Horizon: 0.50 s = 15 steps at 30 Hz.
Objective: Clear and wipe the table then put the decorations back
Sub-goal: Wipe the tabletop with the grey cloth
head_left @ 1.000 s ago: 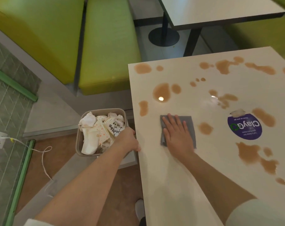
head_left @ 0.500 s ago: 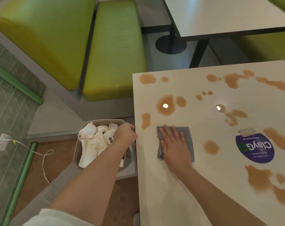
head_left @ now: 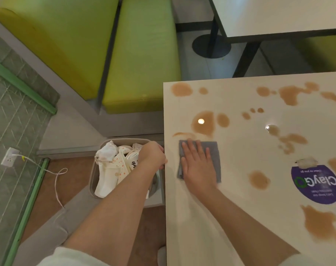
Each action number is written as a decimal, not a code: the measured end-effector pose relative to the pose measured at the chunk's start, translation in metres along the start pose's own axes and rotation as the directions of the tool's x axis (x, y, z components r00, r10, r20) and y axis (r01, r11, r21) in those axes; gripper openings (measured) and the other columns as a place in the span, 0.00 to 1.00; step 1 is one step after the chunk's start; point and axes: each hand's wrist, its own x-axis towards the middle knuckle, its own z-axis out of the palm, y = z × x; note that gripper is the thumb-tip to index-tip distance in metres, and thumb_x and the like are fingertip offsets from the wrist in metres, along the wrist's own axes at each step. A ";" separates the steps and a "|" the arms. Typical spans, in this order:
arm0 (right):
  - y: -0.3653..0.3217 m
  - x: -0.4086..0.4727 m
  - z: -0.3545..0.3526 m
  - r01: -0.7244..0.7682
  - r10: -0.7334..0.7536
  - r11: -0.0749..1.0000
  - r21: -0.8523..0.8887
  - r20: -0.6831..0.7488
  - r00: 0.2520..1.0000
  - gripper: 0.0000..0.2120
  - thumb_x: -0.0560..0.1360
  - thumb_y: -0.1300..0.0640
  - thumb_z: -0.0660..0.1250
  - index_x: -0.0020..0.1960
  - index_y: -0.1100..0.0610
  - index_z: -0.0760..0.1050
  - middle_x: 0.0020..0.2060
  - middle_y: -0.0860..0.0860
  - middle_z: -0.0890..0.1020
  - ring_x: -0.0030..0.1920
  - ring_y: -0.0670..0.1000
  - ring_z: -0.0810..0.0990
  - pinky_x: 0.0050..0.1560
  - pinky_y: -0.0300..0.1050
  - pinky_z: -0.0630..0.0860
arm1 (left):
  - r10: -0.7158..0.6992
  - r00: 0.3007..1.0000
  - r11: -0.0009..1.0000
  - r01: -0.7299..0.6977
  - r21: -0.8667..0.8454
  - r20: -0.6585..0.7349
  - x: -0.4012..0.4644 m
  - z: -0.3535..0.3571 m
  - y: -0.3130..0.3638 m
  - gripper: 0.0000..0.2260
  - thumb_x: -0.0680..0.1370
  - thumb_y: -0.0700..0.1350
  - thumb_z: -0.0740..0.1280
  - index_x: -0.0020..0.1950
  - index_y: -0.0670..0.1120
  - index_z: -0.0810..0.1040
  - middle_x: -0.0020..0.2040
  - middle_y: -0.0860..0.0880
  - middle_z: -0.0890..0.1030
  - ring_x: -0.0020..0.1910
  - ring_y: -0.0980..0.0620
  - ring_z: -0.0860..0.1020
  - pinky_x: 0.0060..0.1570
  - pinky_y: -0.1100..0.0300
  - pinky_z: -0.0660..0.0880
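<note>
Wiping barely begun.
Right hand (head_left: 198,166) flat on grey cloth (head_left: 214,150); left hand (head_left: 153,156) gripping counter (head_left: 230,217) edge; brown spills (head_left: 202,121) at twelve through four o'clock left; decorations unseen.

hands: 2 (head_left: 152,155) (head_left: 198,166)
cloth (head_left: 214,150): 1
bin (head_left: 124,141): 1
sticker (head_left: 315,184): 1
benches: 2 (head_left: 230,198) (head_left: 278,14)
wall socket (head_left: 9,159): 1

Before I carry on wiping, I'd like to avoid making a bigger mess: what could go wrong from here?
1. The grey cloth under your flat right hand may smear the brown spills; a streak shows beside it.
2. Wiping leftward could push liquid over the table edge.
3. Your left hand is at the full bin; tugging might spill its paper waste.
</note>
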 end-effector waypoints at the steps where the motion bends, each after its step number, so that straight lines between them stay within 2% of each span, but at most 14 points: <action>1: -0.011 -0.003 0.002 0.034 -0.035 0.999 0.019 0.016 0.999 0.29 0.80 0.47 0.37 0.80 0.50 0.50 0.79 0.47 0.51 0.79 0.50 0.44 0.76 0.50 0.36 | -0.002 1.000 1.000 0.002 -0.016 -0.001 0.001 0.000 0.001 0.14 0.73 0.31 0.70 0.36 0.50 0.75 0.41 0.44 0.84 0.36 0.45 0.85 0.46 0.51 0.82; 4: -0.026 0.022 0.001 0.151 -0.156 0.986 0.075 0.073 0.985 0.30 0.79 0.45 0.33 0.80 0.47 0.49 0.79 0.45 0.50 0.79 0.49 0.43 0.75 0.48 0.33 | -0.023 1.000 0.998 0.023 -0.065 0.008 0.002 0.001 -0.001 0.11 0.72 0.32 0.69 0.38 0.48 0.78 0.41 0.43 0.83 0.36 0.43 0.85 0.44 0.49 0.83; 6: -0.019 0.052 -0.004 0.192 -0.195 0.980 0.047 0.075 0.978 0.28 0.81 0.45 0.35 0.80 0.46 0.48 0.79 0.44 0.50 0.79 0.49 0.44 0.74 0.48 0.34 | -0.021 1.000 0.995 0.021 -0.093 0.006 0.002 0.001 -0.003 0.12 0.72 0.31 0.68 0.36 0.48 0.77 0.43 0.41 0.83 0.37 0.42 0.84 0.43 0.48 0.83; 9: 0.008 0.073 -0.008 0.114 -0.114 0.993 0.007 0.076 0.991 0.24 0.84 0.49 0.42 0.80 0.47 0.46 0.79 0.45 0.48 0.79 0.49 0.42 0.76 0.49 0.36 | -0.028 1.000 0.991 0.028 -0.133 0.002 0.004 0.001 -0.007 0.14 0.71 0.29 0.69 0.36 0.49 0.75 0.41 0.44 0.83 0.38 0.43 0.85 0.44 0.48 0.83; 12: 0.022 0.049 -0.006 -0.015 0.015 1.000 -0.015 -0.011 1.000 0.26 0.82 0.48 0.38 0.80 0.49 0.48 0.79 0.46 0.50 0.79 0.49 0.44 0.76 0.49 0.37 | -0.036 0.999 0.993 0.038 -0.115 0.026 0.009 0.001 -0.009 0.14 0.71 0.30 0.69 0.36 0.49 0.75 0.38 0.46 0.82 0.36 0.43 0.84 0.45 0.49 0.83; 15: -0.002 0.019 0.000 -0.003 0.003 1.000 0.014 -0.016 1.000 0.29 0.81 0.47 0.37 0.80 0.50 0.52 0.79 0.47 0.53 0.79 0.51 0.46 0.76 0.50 0.38 | -0.035 0.999 0.995 0.038 -0.088 0.039 0.015 -0.001 -0.009 0.14 0.71 0.30 0.70 0.38 0.49 0.76 0.38 0.46 0.83 0.36 0.44 0.84 0.45 0.50 0.83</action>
